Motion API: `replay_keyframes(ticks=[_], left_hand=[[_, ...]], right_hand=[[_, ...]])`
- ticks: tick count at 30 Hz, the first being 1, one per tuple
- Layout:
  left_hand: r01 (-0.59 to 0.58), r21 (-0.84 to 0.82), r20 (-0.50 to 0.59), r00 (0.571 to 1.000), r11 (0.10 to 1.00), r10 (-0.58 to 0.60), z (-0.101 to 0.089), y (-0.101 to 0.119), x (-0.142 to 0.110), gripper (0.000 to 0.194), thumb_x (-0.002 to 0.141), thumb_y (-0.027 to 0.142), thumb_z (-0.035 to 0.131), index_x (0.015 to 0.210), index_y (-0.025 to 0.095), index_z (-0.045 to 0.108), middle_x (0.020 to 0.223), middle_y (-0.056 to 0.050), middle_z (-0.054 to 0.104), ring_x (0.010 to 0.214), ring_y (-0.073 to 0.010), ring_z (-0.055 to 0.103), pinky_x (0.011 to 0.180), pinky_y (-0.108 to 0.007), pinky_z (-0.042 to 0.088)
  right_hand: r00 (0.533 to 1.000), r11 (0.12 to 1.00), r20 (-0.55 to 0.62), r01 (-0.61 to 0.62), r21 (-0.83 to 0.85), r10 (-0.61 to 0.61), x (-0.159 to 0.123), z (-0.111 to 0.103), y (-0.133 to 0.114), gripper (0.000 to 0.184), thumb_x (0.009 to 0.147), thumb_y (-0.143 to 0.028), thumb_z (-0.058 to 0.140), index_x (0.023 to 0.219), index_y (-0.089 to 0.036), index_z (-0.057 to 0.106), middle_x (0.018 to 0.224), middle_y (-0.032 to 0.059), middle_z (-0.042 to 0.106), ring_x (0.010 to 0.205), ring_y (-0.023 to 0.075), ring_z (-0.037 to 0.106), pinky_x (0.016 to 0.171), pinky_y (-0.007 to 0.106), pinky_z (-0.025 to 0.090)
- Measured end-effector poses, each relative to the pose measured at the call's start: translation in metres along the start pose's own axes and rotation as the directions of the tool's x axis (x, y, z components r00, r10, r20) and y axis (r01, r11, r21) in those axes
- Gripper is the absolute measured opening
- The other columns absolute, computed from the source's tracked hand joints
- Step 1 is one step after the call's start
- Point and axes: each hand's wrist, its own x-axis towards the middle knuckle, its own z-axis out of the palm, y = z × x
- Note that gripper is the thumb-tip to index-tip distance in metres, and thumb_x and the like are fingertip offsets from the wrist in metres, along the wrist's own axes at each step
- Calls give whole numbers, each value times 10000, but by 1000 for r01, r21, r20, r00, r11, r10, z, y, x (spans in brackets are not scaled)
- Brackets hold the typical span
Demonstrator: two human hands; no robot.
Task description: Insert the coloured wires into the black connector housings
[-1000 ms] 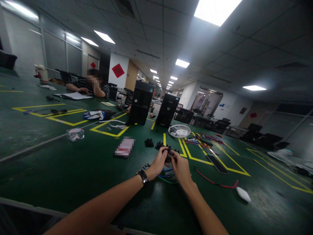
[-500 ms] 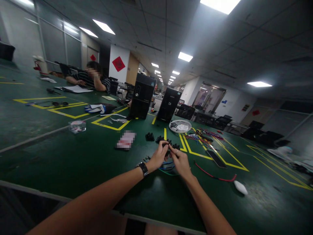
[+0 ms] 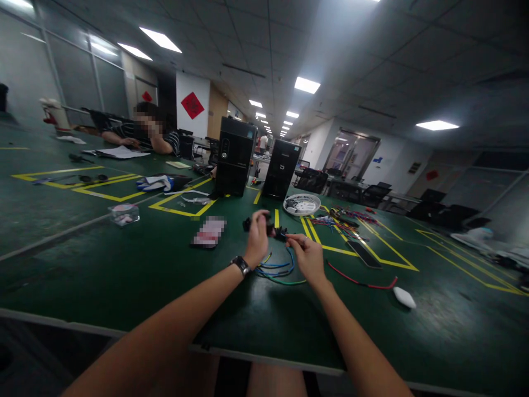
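Over the green table (image 3: 165, 275), the left hand (image 3: 257, 242) was raised, its fingers partly curled and blurred; whether anything was gripped by them cannot be told. Black parts (image 3: 247, 224) were partly hidden behind and beside it. By the right hand (image 3: 309, 258), a small dark piece (image 3: 281, 235) was held in a closed pinch between thumb and fingertip, just right of the left hand; its outline was too small to make out.

Below and between the hands, blue wires (image 3: 293, 264) and a green wire (image 3: 285, 283) were laid in loose curves on the table. To the right were placed a red wire (image 3: 361, 283), a white object (image 3: 404, 298) and a black slab (image 3: 363, 254). Farther back, a white basket (image 3: 303, 204) was set near tangled wires (image 3: 353, 218), with two black towers (image 3: 236, 160) stood upright behind. A person (image 3: 144, 132) was seated at the far left.
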Motion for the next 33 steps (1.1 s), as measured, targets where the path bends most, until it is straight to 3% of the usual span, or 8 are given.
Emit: replay_keyframes(ticks=[2,4,9,14,18,22,26,33], left_hand=[[25,-89,-379,924,996,-57,-12,0,22,290,960,402,262,1077,205,441,659,38,492,502,-96,523,516,-208,442],[80,-166,-481,863,983,-152,-25,0,37,290,964,405,214,1074,212,400,672,42,509,468,-89,531,494,-207,444],[232,-63,-11,972,971,-233,-21,-9,14,313,920,461,377,1076,198,444,733,-10,623,529,-115,597,487,-206,455],[365,-39,289,895,930,-339,5,-22,-16,382,869,488,491,1073,170,550,866,-61,652,671,-145,622,541,-226,485],[399,-7,392,845,917,-365,3,-29,-18,403,842,490,544,1019,131,587,792,-60,638,611,-131,584,499,-216,459],[493,-31,489,766,869,-417,2,-30,-20,422,869,475,510,1049,98,572,668,-35,605,481,-115,536,436,-229,435],[527,-84,454,776,846,-438,8,-23,-23,411,891,437,494,1095,87,560,726,-61,633,495,-117,557,424,-223,436],[578,-70,465,740,813,-486,11,-11,-29,376,875,384,544,1074,69,597,844,-120,666,638,-159,617,458,-231,465]], right_hand=[[999,999,33,1,-51,1,-6,13,-1,276,909,-311,473,1013,-184,695,744,17,699,529,121,555,583,236,440],[991,996,130,36,-78,-26,-9,23,-3,259,917,-277,465,998,-199,698,772,18,703,604,136,596,646,250,463],[979,965,111,187,-182,-168,-1,28,-8,288,860,-245,568,1140,-224,634,1204,98,599,1155,236,509,999,416,375],[975,977,112,200,-78,-190,4,10,4,504,817,-193,603,1306,-225,487,1246,98,564,1142,221,515,981,386,406],[993,992,57,104,-77,-100,6,-4,18,386,836,-160,539,1218,-213,557,993,57,647,963,192,577,890,359,449],[977,991,167,136,-11,-133,5,-6,16,473,814,-114,505,1275,-216,520,1115,81,571,972,176,562,822,315,474],[966,981,167,192,41,-196,6,-6,7,464,790,-84,500,1234,-209,554,1272,102,498,1143,199,494,901,328,444],[976,991,185,95,97,-112,6,-10,9,409,767,-64,476,1132,-185,617,1044,62,643,956,179,581,851,322,457]])
